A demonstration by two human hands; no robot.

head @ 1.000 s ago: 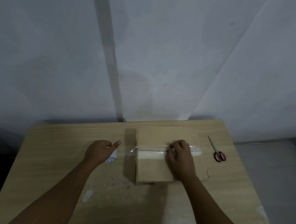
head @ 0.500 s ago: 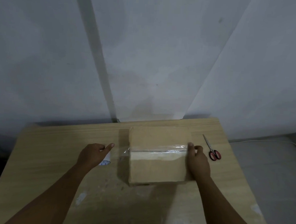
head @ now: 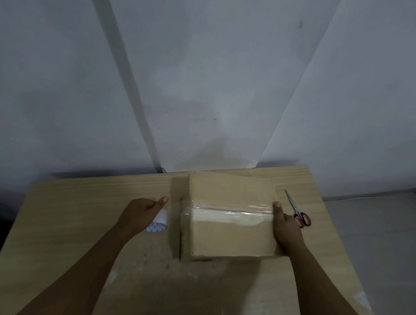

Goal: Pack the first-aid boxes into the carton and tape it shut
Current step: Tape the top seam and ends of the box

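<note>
Both our forearms reach forward, our left hand point(head: 139, 212) curled round a tape roll point(head: 158, 223), thumb out, our right hand point(head: 286, 226) flat against the carton's point(head: 229, 234) right edge, thumb on top

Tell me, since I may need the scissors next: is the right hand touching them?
Cannot tell. In the head view the right hand on the carton's right edge overlaps the scissors' red handles, hiding any contact or gap.

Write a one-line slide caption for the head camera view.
Right hand presses clear tape over the carton edge; left hand holds the tape roll; scissors beside.
</note>
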